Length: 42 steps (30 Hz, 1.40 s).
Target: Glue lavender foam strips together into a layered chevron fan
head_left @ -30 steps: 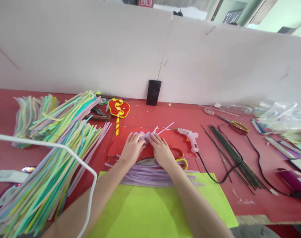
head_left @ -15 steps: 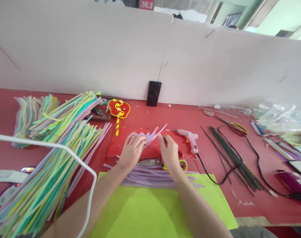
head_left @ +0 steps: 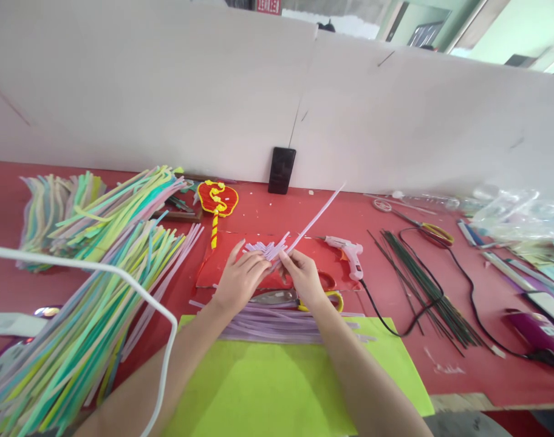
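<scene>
Over a red board (head_left: 208,278), my left hand (head_left: 241,276) is closed on a cluster of lilac pipe cleaners (head_left: 261,247) with their short ends showing past its fingers. My right hand (head_left: 304,279) meets the cluster from the right, thumb and fingers pinching its edge. One long lilac pipe cleaner (head_left: 320,212) slants up and right from between the hands. Below the wrists lies a pair of scissors (head_left: 277,297) with yellow handle trim, partly covered by my right wrist. A row of loose lilac pipe cleaners (head_left: 270,328) rests along the yellow-green sheet (head_left: 277,382).
Bundles of multicoloured pipe cleaners (head_left: 90,303) fill the left side, with a white curved rod (head_left: 135,288) in front. A red-and-yellow fan shape (head_left: 217,199) and a phone (head_left: 282,170) are behind. Rightward are a pink glue gun (head_left: 347,250), its cord and dark green stems (head_left: 427,291).
My right hand has moved left to the cluster in my left hand. A long lilac pipe cleaner now reaches much farther up and right than before.
</scene>
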Each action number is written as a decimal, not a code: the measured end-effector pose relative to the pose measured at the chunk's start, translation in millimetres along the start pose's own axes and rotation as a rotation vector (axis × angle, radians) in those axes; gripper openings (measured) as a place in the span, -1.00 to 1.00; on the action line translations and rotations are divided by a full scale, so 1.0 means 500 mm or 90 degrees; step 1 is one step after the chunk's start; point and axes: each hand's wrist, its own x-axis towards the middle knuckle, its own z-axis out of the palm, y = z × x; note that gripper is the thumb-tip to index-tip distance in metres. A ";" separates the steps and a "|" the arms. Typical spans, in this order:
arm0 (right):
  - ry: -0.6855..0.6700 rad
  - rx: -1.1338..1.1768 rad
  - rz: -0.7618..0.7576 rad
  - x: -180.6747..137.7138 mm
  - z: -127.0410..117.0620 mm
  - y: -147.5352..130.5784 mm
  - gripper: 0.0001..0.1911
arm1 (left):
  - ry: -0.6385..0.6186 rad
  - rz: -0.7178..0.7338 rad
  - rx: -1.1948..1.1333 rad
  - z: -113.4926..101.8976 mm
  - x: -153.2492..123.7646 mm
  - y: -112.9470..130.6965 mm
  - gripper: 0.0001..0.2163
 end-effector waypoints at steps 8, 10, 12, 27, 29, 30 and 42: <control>0.013 -0.031 -0.054 0.002 -0.002 0.002 -0.69 | -0.013 0.009 0.047 -0.008 0.001 0.007 -0.85; 0.027 -0.032 -0.060 0.000 0.002 0.002 -0.70 | 0.004 -0.036 0.066 -0.008 0.001 0.010 -0.84; 0.038 -0.032 -0.066 -0.002 0.006 0.002 -0.71 | 0.011 -0.061 0.072 -0.008 0.001 0.011 -0.83; 0.019 0.001 -0.052 0.004 -0.004 0.013 -0.69 | -0.031 0.025 0.031 0.003 -0.006 0.004 -0.86; 0.019 0.004 -0.047 0.005 -0.006 0.014 -0.69 | -0.037 0.026 0.026 0.004 -0.008 0.003 -0.86; 0.019 0.004 -0.045 0.005 -0.006 0.014 -0.69 | -0.040 0.026 0.024 0.004 -0.009 0.003 -0.85; 0.016 0.024 -0.032 0.009 -0.006 0.015 -0.68 | -0.060 0.054 0.032 0.001 -0.010 0.006 -0.81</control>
